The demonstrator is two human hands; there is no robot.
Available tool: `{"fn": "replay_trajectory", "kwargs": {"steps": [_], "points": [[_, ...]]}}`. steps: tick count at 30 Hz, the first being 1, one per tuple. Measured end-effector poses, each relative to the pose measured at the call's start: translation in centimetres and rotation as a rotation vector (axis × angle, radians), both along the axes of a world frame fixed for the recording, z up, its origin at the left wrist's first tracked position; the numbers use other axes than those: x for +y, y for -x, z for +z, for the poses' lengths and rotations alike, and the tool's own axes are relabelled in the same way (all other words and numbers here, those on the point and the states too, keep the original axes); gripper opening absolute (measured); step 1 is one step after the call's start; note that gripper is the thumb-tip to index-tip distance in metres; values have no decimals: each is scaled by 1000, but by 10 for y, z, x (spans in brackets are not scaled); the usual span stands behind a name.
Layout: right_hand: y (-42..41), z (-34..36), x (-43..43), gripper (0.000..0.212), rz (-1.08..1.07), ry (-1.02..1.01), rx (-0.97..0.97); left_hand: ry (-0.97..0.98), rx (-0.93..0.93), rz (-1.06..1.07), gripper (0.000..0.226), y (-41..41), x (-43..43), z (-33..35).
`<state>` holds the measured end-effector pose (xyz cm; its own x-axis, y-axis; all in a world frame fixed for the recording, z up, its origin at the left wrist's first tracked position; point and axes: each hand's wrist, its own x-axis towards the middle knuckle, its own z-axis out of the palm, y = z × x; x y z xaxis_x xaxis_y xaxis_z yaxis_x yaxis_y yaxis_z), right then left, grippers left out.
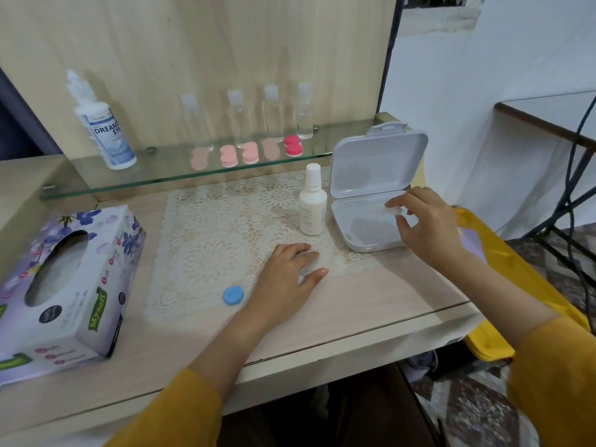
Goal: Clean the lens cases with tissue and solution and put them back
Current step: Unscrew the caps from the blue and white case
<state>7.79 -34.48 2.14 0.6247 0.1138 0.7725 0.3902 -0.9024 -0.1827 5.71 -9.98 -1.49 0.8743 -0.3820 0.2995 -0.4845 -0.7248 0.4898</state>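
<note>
- Left hand (290,269) lies flat on the lace mat (209,246), fingers straight;
- right hand (425,224) over the open white box (377,162), fingers bent; cannot tell whether they hold anything;
- blue lens-case cap (233,295) on the tabletop (371,301), beside the left hand

1. I read the tissue box (64,285) as lilac with purple flowers and a green label.
2. The lace mat (209,240) is cream, patterned in rosettes, on a pale wood-grain counter (387,291).
3. The cap (233,294) is sky blue.
4. The lens cases (229,156) are pale pink, and one case (293,145) is deep pink.
5. The box (377,162) and small bottle (312,204) are white; the solution bottle (103,124) has blue print.
6. The sleeves (554,375) are mustard yellow.
</note>
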Motion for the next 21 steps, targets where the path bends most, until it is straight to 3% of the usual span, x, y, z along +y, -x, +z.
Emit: {"fn": "replay_trajectory", "kwargs": {"steps": [9, 14, 21], "points": [[6, 2, 3, 29, -23, -54, 70, 7, 10, 4, 43, 2, 1, 1], [20, 14, 26, 26, 73, -169, 123, 54, 55, 32, 41, 6, 13, 11], [35, 5, 98, 28, 282, -349, 516, 85, 5, 171, 34, 13, 66, 30]]}}
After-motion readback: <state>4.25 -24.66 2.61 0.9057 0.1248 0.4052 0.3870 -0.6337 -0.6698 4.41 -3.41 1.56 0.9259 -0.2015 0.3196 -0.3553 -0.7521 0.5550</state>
